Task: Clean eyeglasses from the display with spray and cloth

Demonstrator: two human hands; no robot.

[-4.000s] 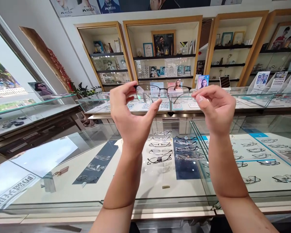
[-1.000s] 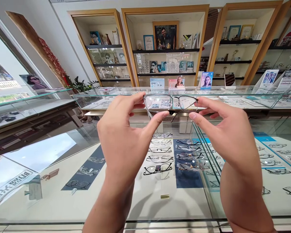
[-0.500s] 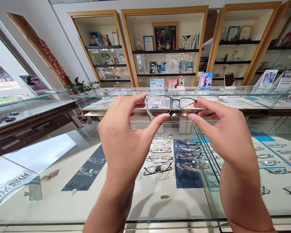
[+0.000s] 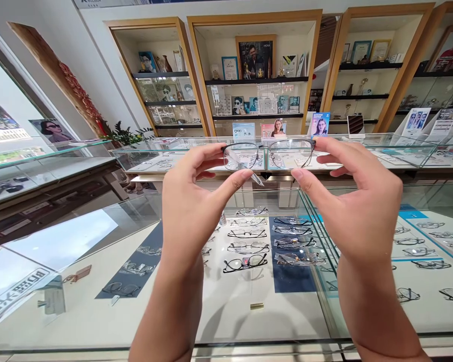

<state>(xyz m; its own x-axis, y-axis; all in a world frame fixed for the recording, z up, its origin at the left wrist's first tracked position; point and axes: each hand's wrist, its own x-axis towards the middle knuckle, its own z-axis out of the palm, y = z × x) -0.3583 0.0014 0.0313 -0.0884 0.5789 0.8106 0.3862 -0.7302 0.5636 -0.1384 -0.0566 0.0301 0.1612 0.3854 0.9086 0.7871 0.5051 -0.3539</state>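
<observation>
A pair of eyeglasses with a thin dark frame and clear lenses is held up above the glass display counter. My left hand pinches its left end between thumb and fingers. At the other end, the thumb and forefinger of my right hand grip the frame's right edge. One temple, with a clear sleeve on its tip, shows below the left lens near my left thumb. Beneath my hands, rows of eyeglasses lie inside the counter.
The glass counter spans the foreground, with a small gold piece near its front. A second glass case stands beyond it, bearing small posters. Wooden-framed shelves line the back wall. A plant is at the left.
The eyeglasses have turned, so the right lens now looks larger and the left one smaller. My right hand has shifted right, and my left hand slightly right and down.
</observation>
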